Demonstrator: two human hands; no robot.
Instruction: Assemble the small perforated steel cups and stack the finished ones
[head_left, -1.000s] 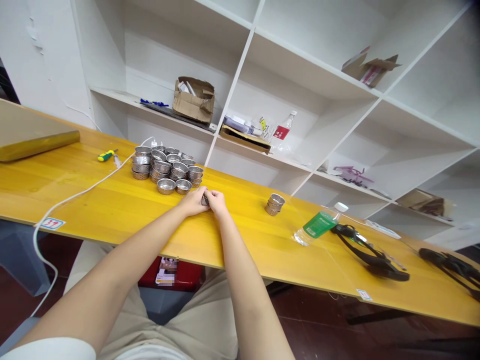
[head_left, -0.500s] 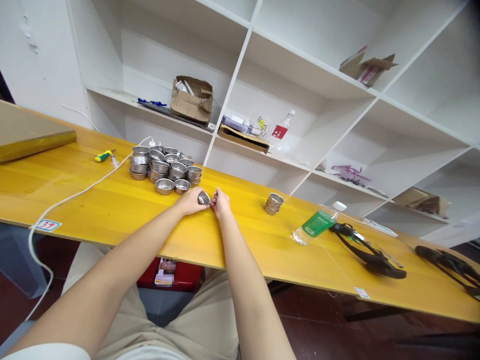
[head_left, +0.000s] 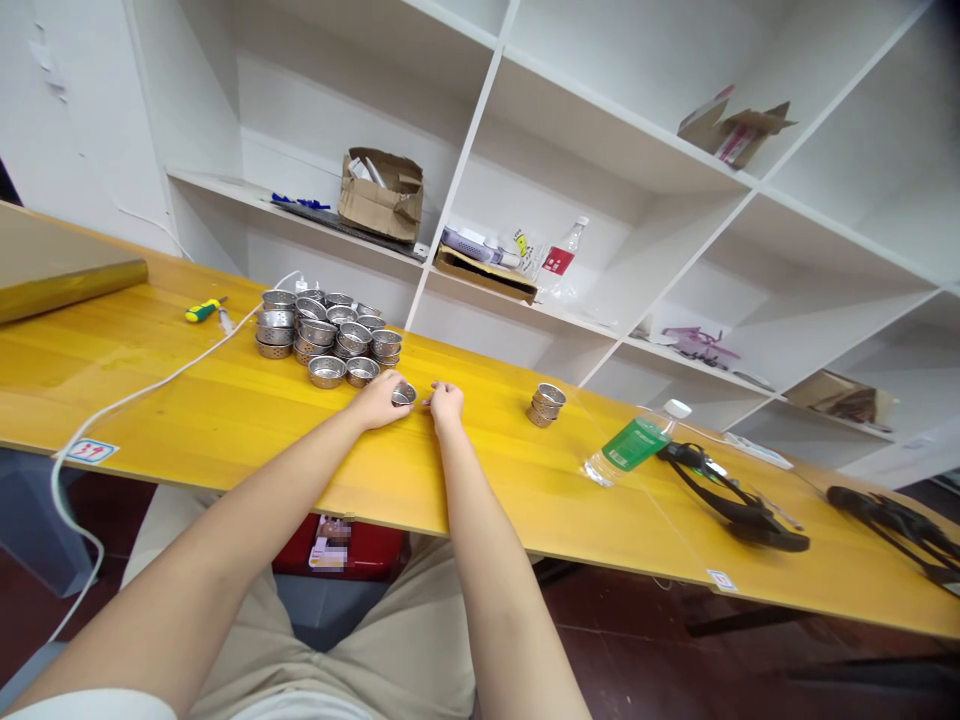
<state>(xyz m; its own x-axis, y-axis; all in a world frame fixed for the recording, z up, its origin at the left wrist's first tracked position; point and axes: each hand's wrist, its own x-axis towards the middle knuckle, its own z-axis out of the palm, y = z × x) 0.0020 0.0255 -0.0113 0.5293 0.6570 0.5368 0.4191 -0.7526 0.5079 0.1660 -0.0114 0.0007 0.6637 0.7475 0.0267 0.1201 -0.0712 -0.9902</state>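
My left hand [head_left: 379,402] is closed round a small round metal strainer cup [head_left: 403,395], whose open top faces up just above or on the table; the gap beneath it cannot be judged. Close by on the right, my right hand [head_left: 447,402] has its fingers pinched together, and whatever they hold is too small to make out. A little space lies between its fingertips and the cup. Behind my left hand stand several stacked strainer cups [head_left: 328,371] with holes in their sides. A smaller stack of strainer cups [head_left: 545,405] is off to the right.
On the yellow table [head_left: 247,430] lie a green-and-yellow screwdriver [head_left: 202,310] and a white cable [head_left: 161,385]. A green-labelled bottle [head_left: 630,445] leans at right, beside a black headset strap [head_left: 739,510]. White shelves [head_left: 480,120] rise behind, and a cardboard box [head_left: 67,262] sits far left.
The strainer cup in my left hand has gone from tilted toward my right hand to nearly level and lower. My right fingers have come slightly away from it.
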